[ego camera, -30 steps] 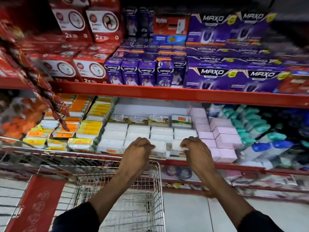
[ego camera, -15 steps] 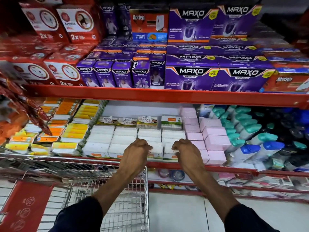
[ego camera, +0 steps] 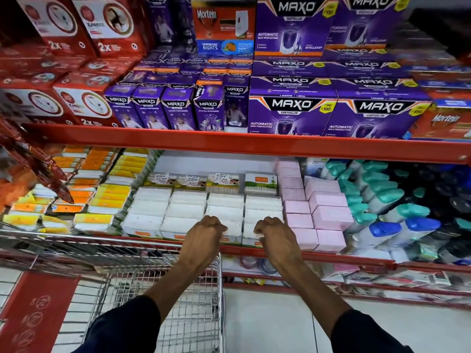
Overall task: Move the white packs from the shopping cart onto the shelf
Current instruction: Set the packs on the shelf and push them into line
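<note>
Rows of white packs (ego camera: 186,207) fill the middle of the lower shelf (ego camera: 331,256), behind its red front lip. My left hand (ego camera: 204,236) is curled over a front-row white pack (ego camera: 230,231). Just right of it, my right hand (ego camera: 276,239) is closed on the neighbouring front-row white pack (ego camera: 248,231). The wire shopping cart (ego camera: 196,317) stands below my left arm, against the shelf. No white packs show in the visible part of its basket.
Pink boxes (ego camera: 328,215) sit right of the white packs, then teal- and blue-capped bottles (ego camera: 382,225). Orange and yellow packs (ego camera: 102,200) lie to the left. Purple boxes (ego camera: 290,108) load the upper shelf. Red sachet strips (ego camera: 38,169) hang at the left.
Both hands have stayed on the front-row white packs, closing slightly toward each other. The camera view has shifted, so the shelves and cart sit further left in the frame.
</note>
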`<state>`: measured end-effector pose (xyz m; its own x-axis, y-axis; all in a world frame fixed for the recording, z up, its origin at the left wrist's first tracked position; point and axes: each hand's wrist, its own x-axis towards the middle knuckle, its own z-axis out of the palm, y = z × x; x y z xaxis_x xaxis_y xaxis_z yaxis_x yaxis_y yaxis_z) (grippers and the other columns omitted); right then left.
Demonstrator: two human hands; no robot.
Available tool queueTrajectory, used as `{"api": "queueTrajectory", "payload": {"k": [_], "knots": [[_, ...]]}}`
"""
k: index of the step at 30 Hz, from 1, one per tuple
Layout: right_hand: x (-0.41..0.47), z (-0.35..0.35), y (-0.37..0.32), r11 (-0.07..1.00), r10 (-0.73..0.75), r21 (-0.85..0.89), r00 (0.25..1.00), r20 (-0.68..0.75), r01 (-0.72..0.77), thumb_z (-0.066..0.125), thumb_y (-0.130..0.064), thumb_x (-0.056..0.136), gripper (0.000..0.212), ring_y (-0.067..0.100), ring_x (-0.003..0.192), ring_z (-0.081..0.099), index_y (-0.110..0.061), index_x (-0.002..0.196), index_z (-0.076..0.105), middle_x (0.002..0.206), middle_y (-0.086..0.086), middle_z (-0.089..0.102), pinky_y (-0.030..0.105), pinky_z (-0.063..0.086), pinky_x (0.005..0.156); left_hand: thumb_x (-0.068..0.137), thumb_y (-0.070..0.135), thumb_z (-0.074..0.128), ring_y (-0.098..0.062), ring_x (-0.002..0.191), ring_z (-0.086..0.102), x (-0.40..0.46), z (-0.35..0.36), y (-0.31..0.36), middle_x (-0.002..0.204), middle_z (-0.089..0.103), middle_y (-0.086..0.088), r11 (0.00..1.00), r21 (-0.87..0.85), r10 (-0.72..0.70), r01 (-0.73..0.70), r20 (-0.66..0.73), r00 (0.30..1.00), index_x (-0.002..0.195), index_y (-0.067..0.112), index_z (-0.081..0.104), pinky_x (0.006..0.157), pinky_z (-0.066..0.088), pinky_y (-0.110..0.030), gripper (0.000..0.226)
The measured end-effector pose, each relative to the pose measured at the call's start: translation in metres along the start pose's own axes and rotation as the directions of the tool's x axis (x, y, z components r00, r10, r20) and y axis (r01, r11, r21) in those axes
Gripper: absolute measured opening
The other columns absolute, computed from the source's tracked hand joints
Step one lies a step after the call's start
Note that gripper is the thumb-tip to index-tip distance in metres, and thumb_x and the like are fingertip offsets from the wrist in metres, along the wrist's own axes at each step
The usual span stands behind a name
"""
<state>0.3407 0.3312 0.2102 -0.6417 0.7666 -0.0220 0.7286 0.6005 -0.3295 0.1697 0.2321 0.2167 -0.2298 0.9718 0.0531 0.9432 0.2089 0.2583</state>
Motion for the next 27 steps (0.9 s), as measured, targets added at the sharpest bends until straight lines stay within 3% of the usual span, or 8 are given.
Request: {"api": "queueTrajectory", "payload": {"k": [12,17,22,24,27], "knots": [[0.001,0.000,0.002,1.000,0.001,-0.017,1.000,0.015,-0.001,0.071,0.001,0.076,0.042,0.020,0.104,0.057,-0.024,0.110,0.067,0.111,0.000,0.068,0.034,0.052,0.086,0.072,-0.011,0.071,-0.026,0.092,0.064,0.001,0.011,-0.007,0.092,0.072,-0.007,0.999,-0.006,0.047,-0.047,-0.001,0.999,0.099,0.010,0.076,0.069,0.062,-0.037,0.034],[0.000,-0.002,0.000,1.000,-0.013,-0.018,1.000,0.007,0.013,0.065,0.000,0.083,0.048,0.023,0.114,0.058,-0.022,0.125,0.061,0.126,0.002,0.066,0.036,0.051,0.095,0.076,-0.010,0.071,-0.031,0.112,0.061,0.000,0.012,-0.009,0.119,0.070,-0.012,0.998,-0.028,0.060,-0.060,-0.005,0.998,0.114,0.012,0.072,0.088,0.059,-0.043,0.044],[-0.008,0.003,-0.006,0.997,-0.026,-0.069,0.999,0.019,0.027,0.061,0.008,0.079,0.047,0.022,0.102,0.066,-0.023,0.114,0.062,0.115,0.004,0.070,0.037,0.057,0.084,0.085,-0.006,0.064,-0.027,0.120,0.058,0.002,0.012,-0.006,0.127,0.068,-0.011,0.997,-0.036,0.068,-0.068,-0.003,0.998,0.121,0.016,0.069,0.095,0.056,-0.042,0.042],[-0.011,0.006,-0.005,0.996,-0.041,-0.084,0.999,0.015,0.042,0.059,0.015,0.073,0.053,0.022,0.113,0.062,-0.020,0.112,0.062,0.119,0.004,0.068,0.040,0.055,0.088,0.085,-0.007,0.065,-0.027,0.118,0.060,0.001,0.012,-0.005,0.126,0.069,-0.011,0.997,-0.034,0.068,-0.068,-0.015,0.998,0.119,0.016,0.070,0.095,0.056,-0.042,0.042],[-0.013,0.008,-0.003,0.995,-0.045,-0.083,0.999,0.021,0.046,0.055,0.022,0.072,0.066,0.021,0.134,0.045,-0.017,0.126,0.057,0.141,0.005,0.055,0.042,0.048,0.100,0.084,-0.007,0.067,-0.027,0.116,0.062,0.001,0.012,-0.005,0.125,0.069,-0.011,0.997,-0.024,0.068,-0.069,-0.021,0.997,0.118,0.016,0.071,0.093,0.057,-0.042,0.041]]}}
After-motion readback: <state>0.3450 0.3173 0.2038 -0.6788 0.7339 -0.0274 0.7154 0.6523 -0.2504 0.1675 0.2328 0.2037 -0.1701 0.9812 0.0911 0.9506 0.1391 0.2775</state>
